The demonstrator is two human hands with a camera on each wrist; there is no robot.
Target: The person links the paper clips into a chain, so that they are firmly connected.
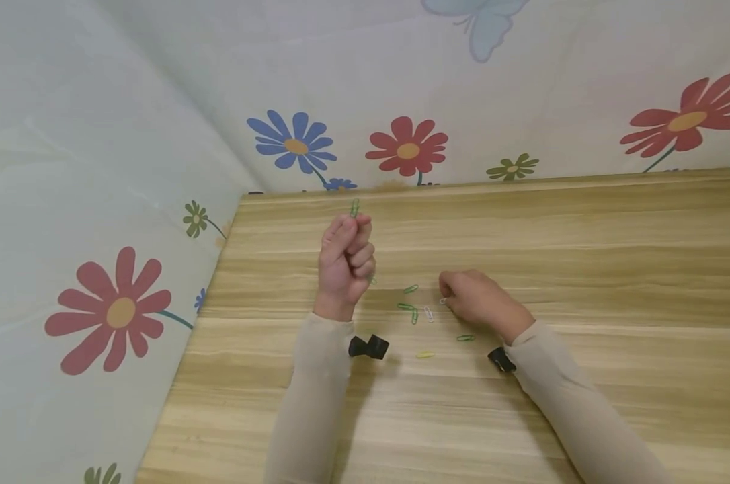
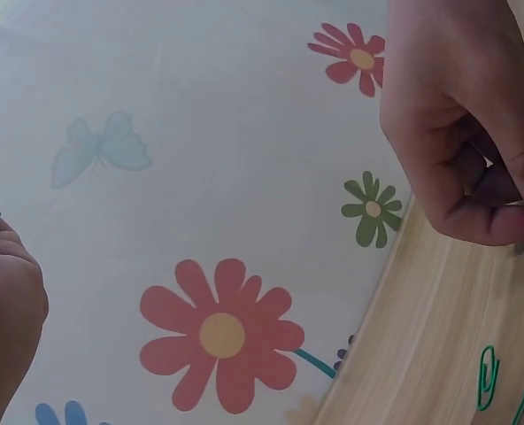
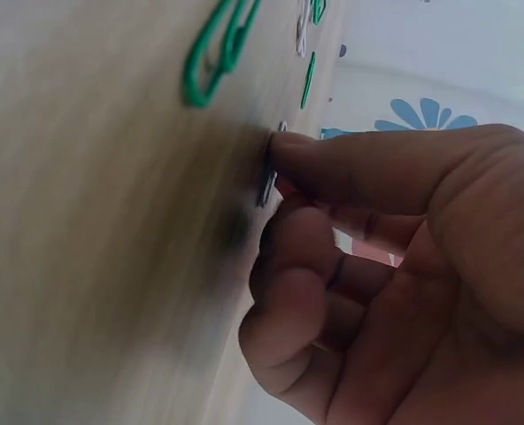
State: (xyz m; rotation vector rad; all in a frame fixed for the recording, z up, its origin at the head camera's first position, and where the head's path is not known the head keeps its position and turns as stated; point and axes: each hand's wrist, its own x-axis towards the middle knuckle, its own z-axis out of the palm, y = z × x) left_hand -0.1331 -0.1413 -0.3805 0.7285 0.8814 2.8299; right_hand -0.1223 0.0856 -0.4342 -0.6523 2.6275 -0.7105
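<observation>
My left hand [image 1: 345, 265] is raised above the table and pinches a green paper clip [image 1: 355, 207] upright between thumb and fingertips. The other fingers curl into the palm. Low over the wood, my right hand [image 1: 481, 298] pinches a white paper clip [image 3: 269, 181] between thumb and forefinger, close to the tabletop. Just left of it lies another white paper clip [image 1: 428, 314], beside several green paper clips [image 1: 411, 289]. One more green paper clip [image 1: 465, 338] lies below the right hand, and a yellow paper clip [image 1: 425, 354] is nearer the front.
The wood-grain table [image 1: 583, 255] meets a pale wall cloth [image 1: 353, 67] printed with flowers along its back and left edges. A green clip's end [image 1: 374, 280] shows beside the left hand, partly hidden. Black straps [image 1: 368, 347] sit by both wrists.
</observation>
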